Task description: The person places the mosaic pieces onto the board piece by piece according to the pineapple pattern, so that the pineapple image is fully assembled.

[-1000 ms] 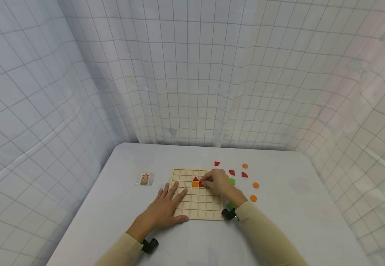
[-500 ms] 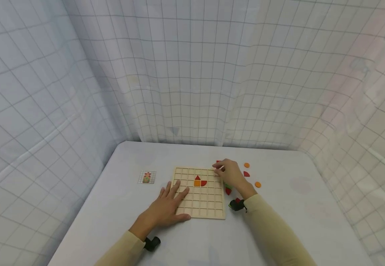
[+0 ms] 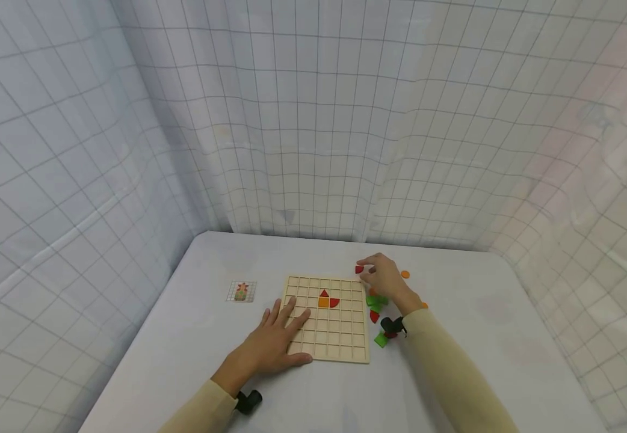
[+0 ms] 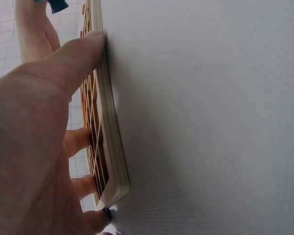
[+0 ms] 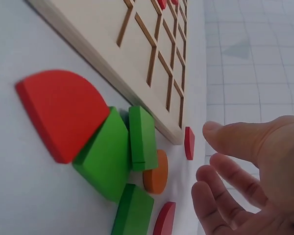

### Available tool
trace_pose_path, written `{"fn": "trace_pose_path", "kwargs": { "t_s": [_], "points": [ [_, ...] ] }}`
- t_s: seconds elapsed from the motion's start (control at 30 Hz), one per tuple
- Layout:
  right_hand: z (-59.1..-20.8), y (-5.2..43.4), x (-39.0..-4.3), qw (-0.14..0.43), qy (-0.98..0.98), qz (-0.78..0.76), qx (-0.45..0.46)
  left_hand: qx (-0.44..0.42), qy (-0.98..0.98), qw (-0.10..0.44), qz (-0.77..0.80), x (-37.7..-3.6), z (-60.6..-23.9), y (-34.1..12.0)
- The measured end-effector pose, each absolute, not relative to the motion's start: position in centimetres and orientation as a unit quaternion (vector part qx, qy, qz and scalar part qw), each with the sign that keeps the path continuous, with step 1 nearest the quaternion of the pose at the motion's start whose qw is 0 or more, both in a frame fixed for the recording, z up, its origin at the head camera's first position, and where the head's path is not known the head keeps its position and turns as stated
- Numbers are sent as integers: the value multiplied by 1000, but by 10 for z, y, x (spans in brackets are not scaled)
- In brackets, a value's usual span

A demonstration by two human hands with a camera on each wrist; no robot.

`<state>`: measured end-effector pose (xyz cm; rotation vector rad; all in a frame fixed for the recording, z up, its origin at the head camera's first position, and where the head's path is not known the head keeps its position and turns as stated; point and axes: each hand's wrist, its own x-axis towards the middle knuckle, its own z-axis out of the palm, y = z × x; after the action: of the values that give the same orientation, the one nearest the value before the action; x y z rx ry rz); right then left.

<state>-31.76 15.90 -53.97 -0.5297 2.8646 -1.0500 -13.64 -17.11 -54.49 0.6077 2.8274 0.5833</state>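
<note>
A wooden grid board (image 3: 340, 337) lies on the white table. In its cells sit a red triangle (image 3: 324, 293), an orange square (image 3: 322, 302) and a red quarter-circle (image 3: 334, 302). My left hand (image 3: 278, 340) rests flat on the board's near left part, with its thumb (image 4: 71, 58) against the board's edge (image 4: 110, 147). My right hand (image 3: 366, 272) hovers past the board's far right corner. Its thumb and fingers (image 5: 220, 196) are spread and hold nothing, close to a small red piece (image 5: 189, 143) that also shows by the far right corner (image 3: 359, 269).
Loose pieces lie right of the board: green blocks (image 3: 375, 299), a red quarter-circle (image 5: 63, 112), an orange disc (image 5: 157, 172), another green block (image 3: 381, 340) and orange discs (image 3: 405, 274). A small picture card (image 3: 241, 291) lies left of the board. Grid curtains close in the table.
My right hand left the red quarter-circle beside the orange square and moved back and right to the loose red piece. The left hand stayed on the board.
</note>
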Motion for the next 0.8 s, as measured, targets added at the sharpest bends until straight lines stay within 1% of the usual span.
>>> {"fn": "trace_pose_path", "kwargs": {
  "t_s": [0.1, 0.13, 0.27, 0.57, 0.6, 0.7, 0.8],
  "points": [
    [-540, 157, -324, 35, 922, -342, -176, 206, 954, 93, 196, -137, -544, -171],
    [-532, 151, -319, 45, 927, -335, -164, 206, 954, 94, 195, -136, -544, -171],
    [-538, 149, -326, 59, 931, -321, -164, 208, 954, 99, 190, -136, -544, -171],
    [-541, 151, -333, 41, 931, -321, -169, 212, 954, 94, 190, -136, -539, -168],
    [-547, 153, -337, 32, 929, -322, -178, 211, 954, 95, 189, -136, -538, -168],
    [-555, 156, -342, 26, 927, -321, -191, 209, 955, 96, 188, -135, -538, -168],
    [-573, 161, -353, 19, 927, -315, -202, 208, 955, 98, 188, -134, -539, -169]
  ]
}}
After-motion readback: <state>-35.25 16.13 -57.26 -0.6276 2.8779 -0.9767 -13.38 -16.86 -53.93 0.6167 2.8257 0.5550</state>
